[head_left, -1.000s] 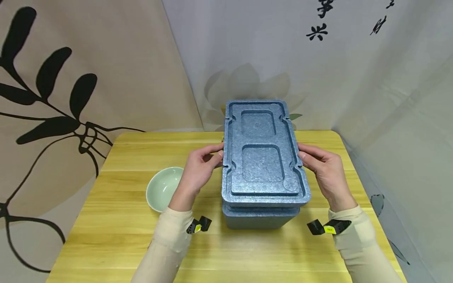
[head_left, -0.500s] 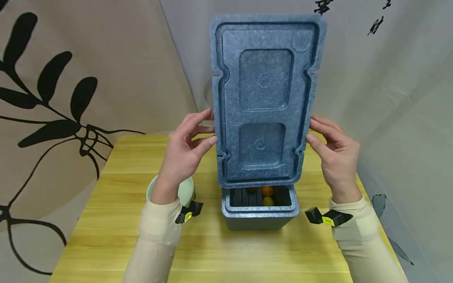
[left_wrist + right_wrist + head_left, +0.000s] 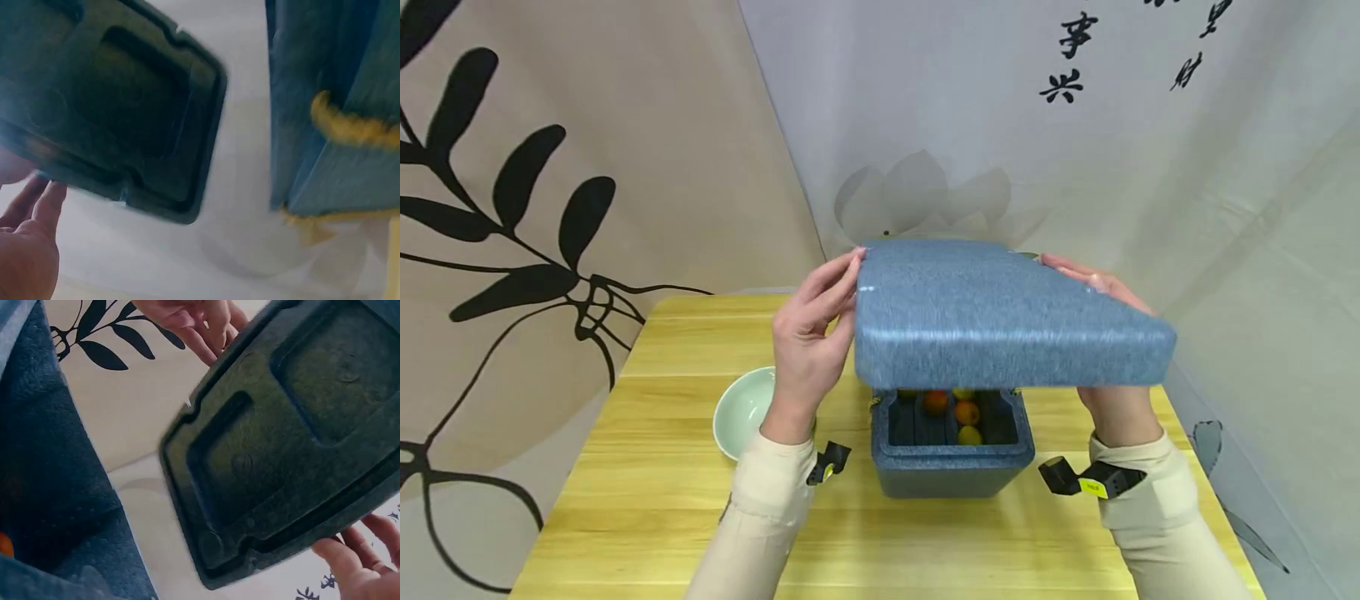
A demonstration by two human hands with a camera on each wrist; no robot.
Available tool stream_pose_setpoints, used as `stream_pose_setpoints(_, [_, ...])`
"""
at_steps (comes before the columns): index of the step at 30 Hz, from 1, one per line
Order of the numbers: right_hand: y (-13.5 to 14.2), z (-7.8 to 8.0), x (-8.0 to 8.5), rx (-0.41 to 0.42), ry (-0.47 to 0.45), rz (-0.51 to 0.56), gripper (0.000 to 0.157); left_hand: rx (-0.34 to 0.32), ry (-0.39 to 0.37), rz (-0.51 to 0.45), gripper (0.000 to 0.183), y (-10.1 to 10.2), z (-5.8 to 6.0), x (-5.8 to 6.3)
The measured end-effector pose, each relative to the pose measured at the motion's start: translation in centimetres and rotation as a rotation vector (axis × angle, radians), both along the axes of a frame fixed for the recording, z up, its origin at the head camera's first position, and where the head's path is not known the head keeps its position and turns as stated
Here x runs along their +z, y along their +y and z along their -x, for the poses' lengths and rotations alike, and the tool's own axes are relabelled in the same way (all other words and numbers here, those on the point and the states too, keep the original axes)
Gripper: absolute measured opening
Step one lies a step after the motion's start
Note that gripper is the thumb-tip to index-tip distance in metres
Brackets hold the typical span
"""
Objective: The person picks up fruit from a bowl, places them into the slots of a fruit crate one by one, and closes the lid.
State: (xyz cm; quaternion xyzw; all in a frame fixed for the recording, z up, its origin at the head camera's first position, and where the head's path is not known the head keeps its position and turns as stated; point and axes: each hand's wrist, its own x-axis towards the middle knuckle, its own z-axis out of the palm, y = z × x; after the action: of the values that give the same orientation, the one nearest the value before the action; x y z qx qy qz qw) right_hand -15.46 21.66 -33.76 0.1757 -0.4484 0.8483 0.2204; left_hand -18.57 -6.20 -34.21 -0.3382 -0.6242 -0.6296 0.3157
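Observation:
A blue-grey foam lid [image 3: 985,308] hangs tilted over the open foam box [image 3: 955,479], its smooth face up in the head view. Both wrist views catch the lid's recessed face from below. My left hand [image 3: 811,346] grips the lid's left edge. On the right edge my right hand [image 3: 1116,408] holds it, partly hidden behind the lid; its fingers [image 3: 356,556] show at the edge in the right wrist view. Inside the box lie several fruits, among them an orange one [image 3: 967,413] and a yellow one [image 3: 969,436]; the lid covers the box's far part.
A pale green bowl [image 3: 739,417] stands left of the box on the wooden table [image 3: 700,517], partly behind my left forearm. Yellow cord [image 3: 356,128] runs along the box's side. A printed cloth [image 3: 700,125] hangs behind the table.
The lid has come up off the box, stood on end with its recessed face toward me, then tipped over so its smooth face shows. The fruits inside have come into view.

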Motion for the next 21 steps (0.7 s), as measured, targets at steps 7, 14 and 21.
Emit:
stream_pose_setpoints(7, [0.8, 0.0, -1.1, -0.05, 0.015, -0.247, 0.03, -0.173, -0.147, -0.099, 0.054, 0.1, -0.7, -1.7])
stream_pose_setpoints(14, [0.8, 0.8, -3.3, -0.054, 0.055, -0.278, 0.026, -0.361, -0.341, -0.126, 0.066, 0.4, -0.8, -3.8])
stream_pose_setpoints(21, [-0.1, 0.6, -5.5, -0.11, -0.225, -0.233, 0.031, -0.354, -0.374, -0.013, 0.062, 0.6, -0.7, -6.9])
